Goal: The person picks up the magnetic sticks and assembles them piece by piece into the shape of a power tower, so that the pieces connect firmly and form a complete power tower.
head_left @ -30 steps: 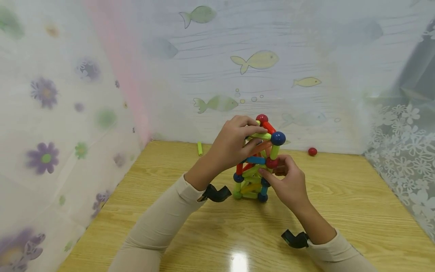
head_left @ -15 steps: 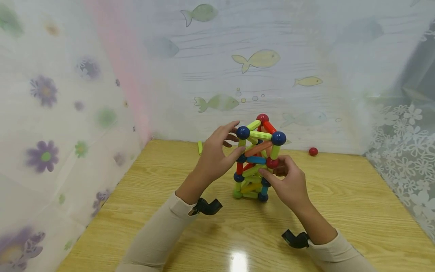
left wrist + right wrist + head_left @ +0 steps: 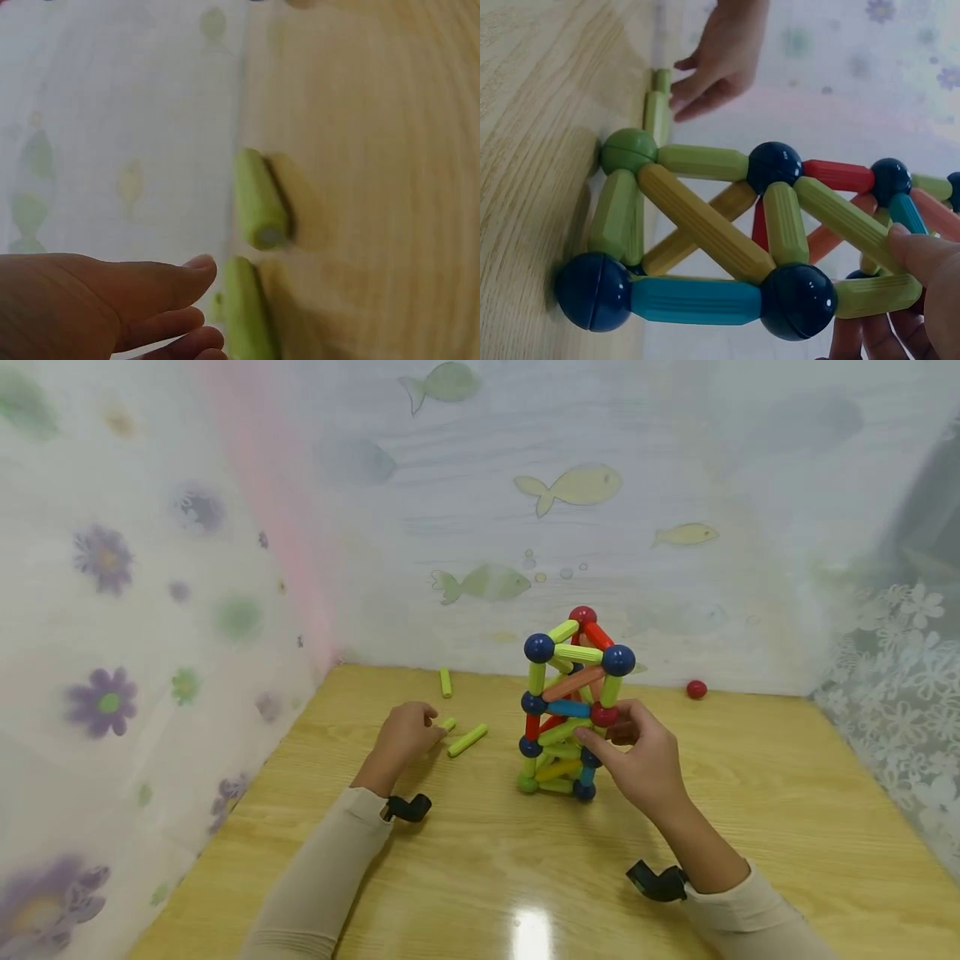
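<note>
A tower of magnetic sticks and balls [image 3: 567,708] stands upright on the table, in green, red, blue, orange and yellow. My right hand [image 3: 647,762] grips its right side at mid-height, thumb on a green stick [image 3: 851,223] and fingers behind. My left hand [image 3: 405,735] is low over the table to the left, holding nothing. Its thumb and fingers are at the end of a green magnetic stick [image 3: 249,315], with a small gap showing in the left wrist view. Another green stick [image 3: 468,740] lies just right of that one.
Near the back wall lies a third green stick [image 3: 446,682]. At the back right is a red ball [image 3: 696,690]. Printed sheeting [image 3: 375,568] walls the table [image 3: 465,860] at the back and both sides.
My left hand has come off the tower's top and moved down left to the green sticks on the table, which now show there. My right hand stays on the tower.
</note>
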